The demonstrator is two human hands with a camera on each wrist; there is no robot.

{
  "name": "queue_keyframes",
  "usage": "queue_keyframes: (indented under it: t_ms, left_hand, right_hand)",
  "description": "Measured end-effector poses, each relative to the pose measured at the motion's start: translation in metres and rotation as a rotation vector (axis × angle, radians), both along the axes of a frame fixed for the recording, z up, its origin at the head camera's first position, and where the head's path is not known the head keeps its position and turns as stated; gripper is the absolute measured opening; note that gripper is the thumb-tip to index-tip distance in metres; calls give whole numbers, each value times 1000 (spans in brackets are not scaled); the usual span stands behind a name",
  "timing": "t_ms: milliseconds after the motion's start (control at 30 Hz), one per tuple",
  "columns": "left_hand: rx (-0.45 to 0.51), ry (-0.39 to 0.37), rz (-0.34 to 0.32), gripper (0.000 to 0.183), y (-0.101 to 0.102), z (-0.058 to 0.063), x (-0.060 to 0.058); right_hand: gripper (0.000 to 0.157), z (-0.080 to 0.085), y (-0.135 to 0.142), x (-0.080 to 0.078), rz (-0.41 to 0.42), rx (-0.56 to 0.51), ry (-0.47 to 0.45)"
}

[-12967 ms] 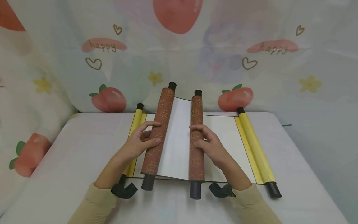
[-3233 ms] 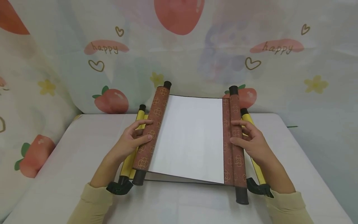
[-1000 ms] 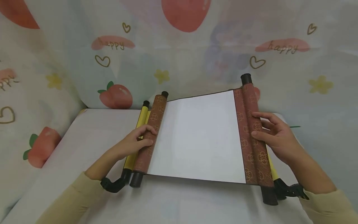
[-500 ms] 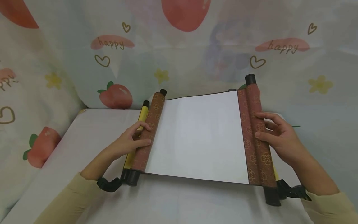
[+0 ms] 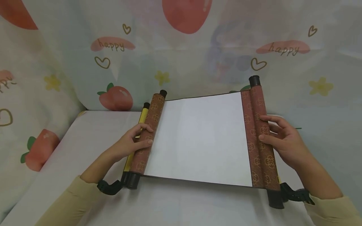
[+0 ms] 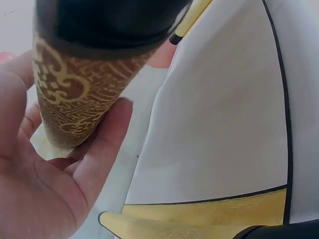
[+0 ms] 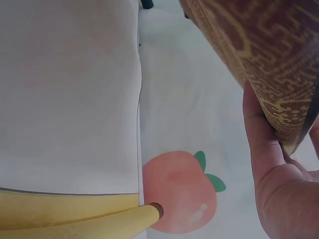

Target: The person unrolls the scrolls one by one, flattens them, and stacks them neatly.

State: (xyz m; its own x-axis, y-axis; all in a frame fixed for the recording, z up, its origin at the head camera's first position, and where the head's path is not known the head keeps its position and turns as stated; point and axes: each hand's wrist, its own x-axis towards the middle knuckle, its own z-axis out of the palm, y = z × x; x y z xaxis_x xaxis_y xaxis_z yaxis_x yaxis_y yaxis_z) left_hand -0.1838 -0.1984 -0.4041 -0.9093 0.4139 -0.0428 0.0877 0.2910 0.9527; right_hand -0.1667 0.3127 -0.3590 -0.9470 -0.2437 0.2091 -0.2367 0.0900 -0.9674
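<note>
A red-brown scroll with gold flower pattern is spread open, its blank white sheet (image 5: 198,138) stretched between two rolls with black end knobs. My left hand (image 5: 127,145) grips the left roll (image 5: 154,110), thumb and index finger on its front. On the other side my right hand (image 5: 291,147) holds the right roll (image 5: 266,150) the same way, its upper end higher. Beneath lies a yellow-ended scroll (image 5: 143,116), mostly hidden in the head view; its white sheet (image 6: 219,124) and yellow band (image 7: 65,206) show in the wrist views. Both palms face the rolls from outside.
A white tabletop (image 5: 175,207) carries the yellow scroll. Behind it and to the left hangs a cloth backdrop (image 5: 181,62) printed with peaches, hearts and flowers. Black straps (image 5: 110,187) sit at both wrists.
Since the earliest frame the hands have moved apart, drawing the red-brown rolls away from each other and widening the white sheet. Over the last half second the rolls have shifted slightly.
</note>
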Motion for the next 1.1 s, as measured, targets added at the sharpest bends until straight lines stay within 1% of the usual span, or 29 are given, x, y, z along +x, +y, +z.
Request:
queue_keyframes:
  t_ms: [133, 233, 333, 500, 667, 733, 867, 967, 1100]
  left_hand:
    - [-13, -16, 15, 41, 0, -2, 0]
    - [-43, -4, 36, 43, -2, -1, 0]
    - [-58, 16, 50, 41, -4, 1, -1]
    - [-22, 31, 24, 38, -6, 2, -2]
    - [-31, 56, -2, 38, -6, 4, -1]
    - [-41, 66, -1, 38, -7, 4, -1]
    - [-53, 70, 0, 28, -8, 1, -2]
    - [-67, 82, 15, 34, -9, -1, -3]
    - [-83, 117, 28, 39, -10, -4, -4]
  right_hand:
    - [61, -2, 2, -1, 10, -10, -4]
    - [62, -3, 3, -1, 9, -11, -3]
    - [62, -4, 4, -2, 13, -22, -8]
    - [62, -5, 6, -2, 15, -37, -14]
    - [62, -6, 9, -2, 24, -24, -14]
    - [62, -6, 10, -2, 18, -16, -19]
    - [61, -7, 10, -2, -28, 36, -46]
    - [61, -9, 10, -3, -27, 54, -66]
    - [62, -13, 11, -4, 2, 41, -66]
